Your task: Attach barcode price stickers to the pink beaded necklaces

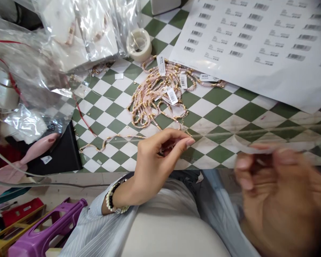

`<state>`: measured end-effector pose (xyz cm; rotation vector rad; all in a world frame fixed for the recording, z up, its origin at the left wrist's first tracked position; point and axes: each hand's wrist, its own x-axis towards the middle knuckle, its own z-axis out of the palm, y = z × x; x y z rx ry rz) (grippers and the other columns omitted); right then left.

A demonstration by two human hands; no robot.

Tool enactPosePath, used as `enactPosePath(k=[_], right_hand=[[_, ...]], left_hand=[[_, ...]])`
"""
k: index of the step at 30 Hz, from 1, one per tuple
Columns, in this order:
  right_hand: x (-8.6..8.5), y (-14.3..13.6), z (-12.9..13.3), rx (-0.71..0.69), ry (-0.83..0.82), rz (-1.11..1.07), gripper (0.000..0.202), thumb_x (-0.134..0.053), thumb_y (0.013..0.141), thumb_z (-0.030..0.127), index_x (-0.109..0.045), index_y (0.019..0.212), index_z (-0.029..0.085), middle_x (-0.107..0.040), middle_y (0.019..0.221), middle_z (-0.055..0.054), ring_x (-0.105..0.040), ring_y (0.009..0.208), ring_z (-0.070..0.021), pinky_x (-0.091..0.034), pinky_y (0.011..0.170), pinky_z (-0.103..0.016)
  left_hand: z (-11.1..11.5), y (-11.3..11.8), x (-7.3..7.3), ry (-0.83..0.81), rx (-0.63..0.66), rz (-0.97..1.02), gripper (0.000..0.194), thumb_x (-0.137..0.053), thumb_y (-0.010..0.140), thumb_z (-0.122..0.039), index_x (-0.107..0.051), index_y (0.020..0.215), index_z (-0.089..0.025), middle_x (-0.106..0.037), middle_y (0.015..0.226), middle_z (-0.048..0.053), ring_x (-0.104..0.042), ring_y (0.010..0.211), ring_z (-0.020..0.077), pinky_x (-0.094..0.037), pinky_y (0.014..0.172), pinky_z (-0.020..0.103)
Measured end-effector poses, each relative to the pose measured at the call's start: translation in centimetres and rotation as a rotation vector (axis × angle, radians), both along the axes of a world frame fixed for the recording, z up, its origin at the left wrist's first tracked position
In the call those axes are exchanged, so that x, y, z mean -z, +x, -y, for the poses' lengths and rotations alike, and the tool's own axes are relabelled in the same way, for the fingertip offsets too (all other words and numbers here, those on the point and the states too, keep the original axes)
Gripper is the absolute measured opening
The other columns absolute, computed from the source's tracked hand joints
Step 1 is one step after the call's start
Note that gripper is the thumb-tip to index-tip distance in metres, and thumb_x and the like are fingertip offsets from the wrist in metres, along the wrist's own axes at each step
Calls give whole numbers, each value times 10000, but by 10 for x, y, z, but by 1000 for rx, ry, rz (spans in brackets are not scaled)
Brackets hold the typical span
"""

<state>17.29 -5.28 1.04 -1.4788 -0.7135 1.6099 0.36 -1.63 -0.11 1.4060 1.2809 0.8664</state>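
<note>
Beaded strand (117,135), laid sideways, centre left.
Right part is hidden in pinching left hand (156,167); blurred strip (247,147) is gripped by right hand (286,192).

Worktop (222,109) before me patterned in green and white diamonds, glossy. Below its near edge, pale tiled floor (96,178). Off its near left corner, to my lower left: purple plastic stool (42,221), yellow frame (16,228) beside it. Pale light glints off the surface.

1. Shirt (92,226): light blue, thin white stripes, worn open.
2. Top (173,228): plain, pale beige.
3. Bracelets (112,200): black beads and cream beads, at the left wrist.
4. Trousers (186,184): dark.
</note>
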Motion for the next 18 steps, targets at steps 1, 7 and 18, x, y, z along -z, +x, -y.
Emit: enactPosePath(k=[1, 7, 18], right_hand=[[0, -3, 3, 26, -30, -28, 521, -609, 844, 739, -644, 836, 219, -566, 648, -22, -520, 605, -157, -429, 519, -280], [-1, -27, 26, 343, -205, -312, 269, -671, 892, 512, -675, 868, 244, -590, 665, 7, -478, 535, -106, -393, 480, -223], [8, -35, 23, 360, -120, -525, 164, -731, 836, 399, -617, 848, 281, -444, 629, 23, -350, 494, -99, -267, 393, -196]], left_hand=[[1, 0, -1, -18, -6, 9, 102, -734, 924, -244, -725, 847, -177, -720, 769, 1, -602, 617, 83, -507, 550, 195], [4, -6, -5, 33, 31, -69, 171, -675, 972, -237, -703, 1140, -224, -695, 850, 8, -602, 672, 97, -518, 613, 217], [-8, 0, -11, -344, 105, 320, 219, -832, 830, -352, -717, 783, -173, -622, 734, 10, -514, 651, 104, -443, 556, 229]])
